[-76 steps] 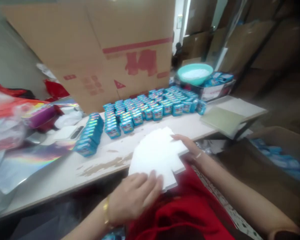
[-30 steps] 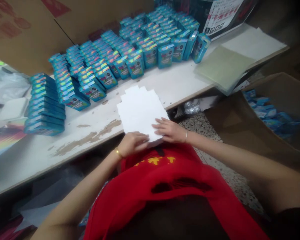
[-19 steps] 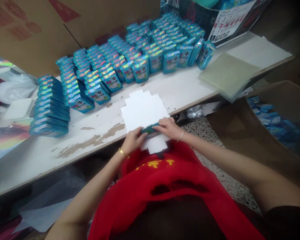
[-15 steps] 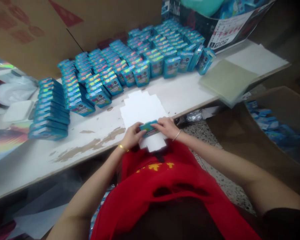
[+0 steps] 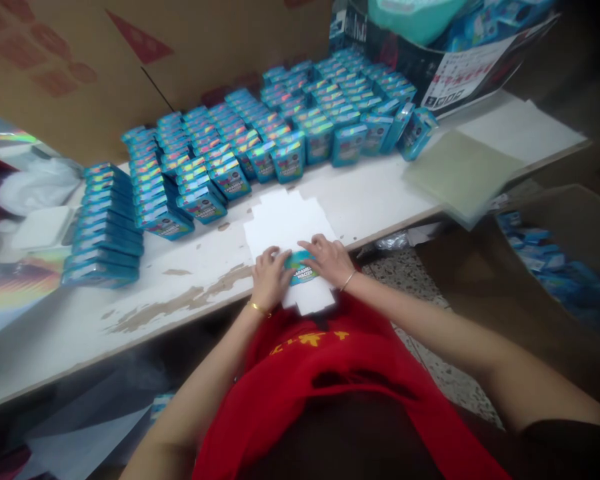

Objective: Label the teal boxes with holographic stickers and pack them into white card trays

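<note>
A small blue printed carton point(image 5: 303, 273), lettered in white, lies between my hands at the table's front edge. Underneath it are white flat carton blanks point(image 5: 290, 217), with stepped edges that show behind and in front of it. My left hand point(image 5: 271, 275) grips the carton's left end with fingers curled. Around the right end bend the fingers of my right hand point(image 5: 331, 261), the index finger lying over the top edge. Part of the carton is hidden by the fingers.
Several rows of standing blue cartons point(image 5: 230, 175) fill the back of the white table point(image 5: 200, 293). A yellowish sheet point(image 5: 463, 173) lies at the right edge. A large black box point(image 5: 460, 73) and an open cardboard box point(image 5: 575, 267) of blue cartons stand on the right.
The carton has tipped so that its broad printed face shows more. My fingers have shifted from its near corners to its ends and top. The view has moved slightly.
</note>
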The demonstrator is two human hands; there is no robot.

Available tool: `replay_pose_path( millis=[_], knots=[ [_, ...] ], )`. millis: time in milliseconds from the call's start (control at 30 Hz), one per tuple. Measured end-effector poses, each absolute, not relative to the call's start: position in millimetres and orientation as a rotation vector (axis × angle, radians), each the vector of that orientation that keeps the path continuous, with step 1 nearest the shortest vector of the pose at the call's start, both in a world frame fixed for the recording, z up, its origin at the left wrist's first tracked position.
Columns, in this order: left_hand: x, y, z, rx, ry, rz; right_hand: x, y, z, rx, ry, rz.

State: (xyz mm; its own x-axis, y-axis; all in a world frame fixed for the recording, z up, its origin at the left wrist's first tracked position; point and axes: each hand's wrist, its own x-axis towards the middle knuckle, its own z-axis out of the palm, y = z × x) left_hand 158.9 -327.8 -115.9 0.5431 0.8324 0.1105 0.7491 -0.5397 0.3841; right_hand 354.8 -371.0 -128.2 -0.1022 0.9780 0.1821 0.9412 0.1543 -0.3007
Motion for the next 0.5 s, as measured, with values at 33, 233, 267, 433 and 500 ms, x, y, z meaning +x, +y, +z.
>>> replay_pose_path(
  millis=[33,233,267,433,500],
  knots=[
    [158,-328,-116,2.507,1.303,0.392,358,-372,-128,-1.797,-2.146,0.149],
    [151,-330,-110,2.668,1.028,0.364,373,-380,-128,-1.499,-2.444,0.077],
    [151,-330,-108,2.699,0.984,0.351,372,-381,-128,-1.502,-2.451,0.048],
    [152,-332,-103,2.804,0.917,0.351,364,-380,-129,-1.537,-2.463,-0.123],
    [153,-333,-103,2.836,0.888,0.384,361,-382,-127,-1.536,-2.486,-0.188]
  ],
)
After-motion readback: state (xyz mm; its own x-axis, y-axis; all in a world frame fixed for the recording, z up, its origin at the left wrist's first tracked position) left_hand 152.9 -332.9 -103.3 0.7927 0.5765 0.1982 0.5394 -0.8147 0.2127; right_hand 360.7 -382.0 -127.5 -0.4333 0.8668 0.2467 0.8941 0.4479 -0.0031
